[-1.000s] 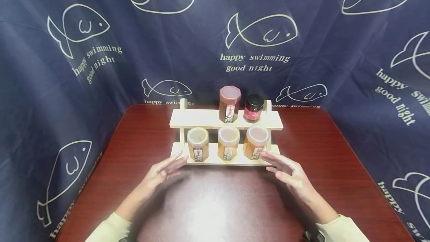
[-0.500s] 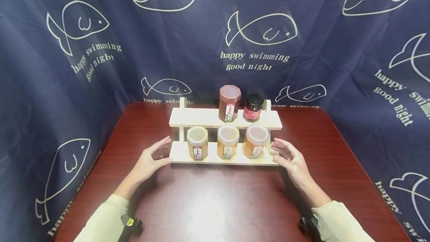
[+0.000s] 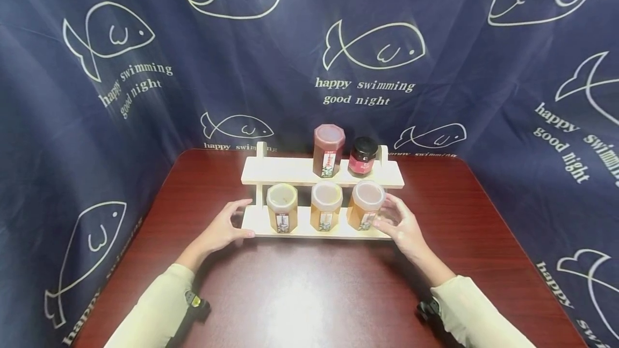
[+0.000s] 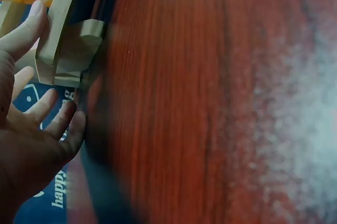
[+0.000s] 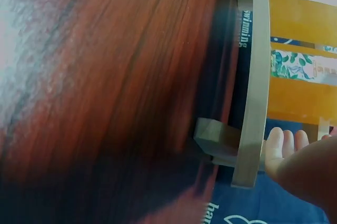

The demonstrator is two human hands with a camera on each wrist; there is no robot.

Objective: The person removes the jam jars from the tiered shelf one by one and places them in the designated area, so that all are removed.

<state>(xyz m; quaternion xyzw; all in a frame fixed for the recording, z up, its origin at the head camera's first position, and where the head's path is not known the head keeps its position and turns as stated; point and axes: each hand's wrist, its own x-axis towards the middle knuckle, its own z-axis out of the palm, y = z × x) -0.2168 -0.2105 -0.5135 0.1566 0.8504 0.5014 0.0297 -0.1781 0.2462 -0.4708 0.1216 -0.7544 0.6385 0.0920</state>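
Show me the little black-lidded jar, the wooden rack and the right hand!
Black-lidded jar (image 3: 361, 165): head view, pink label.
Wooden rack (image 3: 285, 170): head view, bare upper board.
Right hand (image 3: 404, 229): head view, near the thumb's base.

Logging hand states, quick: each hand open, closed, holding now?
Left hand: open, at left end of pale wooden two-tier rack.
Right hand: at the rightmost white-lidded faceted amber jar; grip cannot be told.

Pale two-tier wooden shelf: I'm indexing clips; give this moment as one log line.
left hand: at left end of shelf | right hand: at rightmost lower-tier amber faceted jar, contact unclear
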